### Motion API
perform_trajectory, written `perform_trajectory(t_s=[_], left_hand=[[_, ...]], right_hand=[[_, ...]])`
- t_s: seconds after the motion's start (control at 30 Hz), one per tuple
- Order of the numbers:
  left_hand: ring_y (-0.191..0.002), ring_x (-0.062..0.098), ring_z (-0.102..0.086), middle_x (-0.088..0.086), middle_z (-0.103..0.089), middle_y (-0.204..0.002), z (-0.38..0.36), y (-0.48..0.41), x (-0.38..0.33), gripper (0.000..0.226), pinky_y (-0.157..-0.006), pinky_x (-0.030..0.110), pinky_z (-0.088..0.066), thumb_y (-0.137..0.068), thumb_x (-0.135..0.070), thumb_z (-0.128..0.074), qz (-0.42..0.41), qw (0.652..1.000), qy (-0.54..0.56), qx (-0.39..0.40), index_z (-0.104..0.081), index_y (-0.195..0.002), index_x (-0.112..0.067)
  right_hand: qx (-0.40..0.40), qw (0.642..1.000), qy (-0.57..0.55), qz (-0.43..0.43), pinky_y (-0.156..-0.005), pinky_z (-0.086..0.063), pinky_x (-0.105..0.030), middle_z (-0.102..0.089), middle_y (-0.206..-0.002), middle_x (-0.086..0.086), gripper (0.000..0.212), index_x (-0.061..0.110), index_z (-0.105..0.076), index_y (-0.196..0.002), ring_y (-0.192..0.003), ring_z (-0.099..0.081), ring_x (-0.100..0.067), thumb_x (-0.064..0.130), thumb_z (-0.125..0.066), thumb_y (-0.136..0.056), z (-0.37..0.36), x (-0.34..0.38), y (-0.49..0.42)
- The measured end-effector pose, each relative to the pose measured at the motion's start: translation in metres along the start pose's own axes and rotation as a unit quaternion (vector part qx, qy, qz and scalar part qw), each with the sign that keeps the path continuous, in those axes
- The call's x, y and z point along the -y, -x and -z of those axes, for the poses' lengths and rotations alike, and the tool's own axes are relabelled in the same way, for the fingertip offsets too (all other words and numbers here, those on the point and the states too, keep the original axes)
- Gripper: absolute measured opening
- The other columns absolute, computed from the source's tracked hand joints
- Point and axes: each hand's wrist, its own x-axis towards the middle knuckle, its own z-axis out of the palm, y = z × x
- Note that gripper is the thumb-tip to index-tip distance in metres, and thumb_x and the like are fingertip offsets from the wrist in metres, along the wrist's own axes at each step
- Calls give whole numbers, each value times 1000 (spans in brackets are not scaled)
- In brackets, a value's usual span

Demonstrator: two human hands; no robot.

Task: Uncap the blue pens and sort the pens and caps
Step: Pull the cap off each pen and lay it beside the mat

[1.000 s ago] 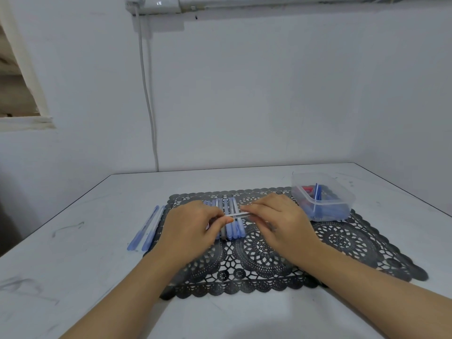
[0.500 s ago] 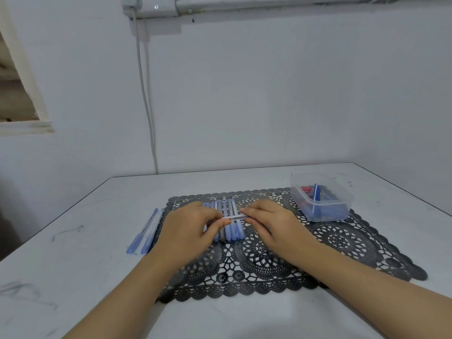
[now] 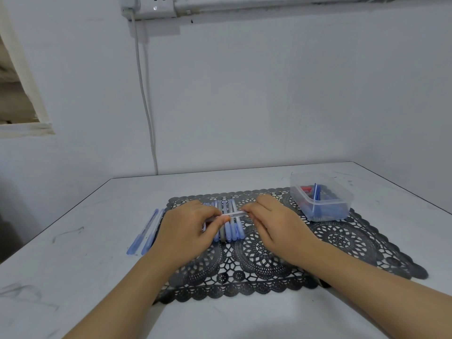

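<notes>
Both hands hold one clear-barrelled pen (image 3: 235, 213) crosswise above a row of capped blue pens (image 3: 231, 231) lying on the black lace mat (image 3: 264, 263). My left hand (image 3: 188, 231) grips the pen's left end, which its fingers hide. At the pen's right end, my right hand (image 3: 276, 223) pinches it with fingertips. Whether a cap sits on the held pen is hidden. Two more blue pens (image 3: 146, 232) lie side by side on the table left of the mat.
A clear plastic box (image 3: 342, 199) with blue and red pieces inside stands on the mat's far right corner. The white table (image 3: 73, 241) meets a wall at the back, where a cable (image 3: 146, 106) hangs from a socket.
Both hands stay on the same pen over the row; they have drifted slightly up and left in view, and the camera has tilted a little.
</notes>
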Motion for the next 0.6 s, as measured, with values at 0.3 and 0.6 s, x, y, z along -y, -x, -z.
perform_trajectory(t_s=[0.3,0.6], left_hand=[[-56,2,-51,-14,-59,-59,0,1,1,37,-50,19,-41,-85,-53,-43,-2,1000,7,-6,-68,-74,-29],[-55,-2,-47,-16,-58,-58,0,1,0,40,-50,12,-30,-84,-55,-40,6,1000,2,3,-68,-73,-29]], right_hand=[[-13,999,10,32,-52,-50,-27,-58,-77,-3,35,8,-63,-103,-67,-54,-16,12,-39,-78,5,0,0],[-17,1000,-8,-16,-54,-53,-33,-63,-82,3,33,16,-66,-103,-72,-58,-13,31,-39,-93,2,-4,1]])
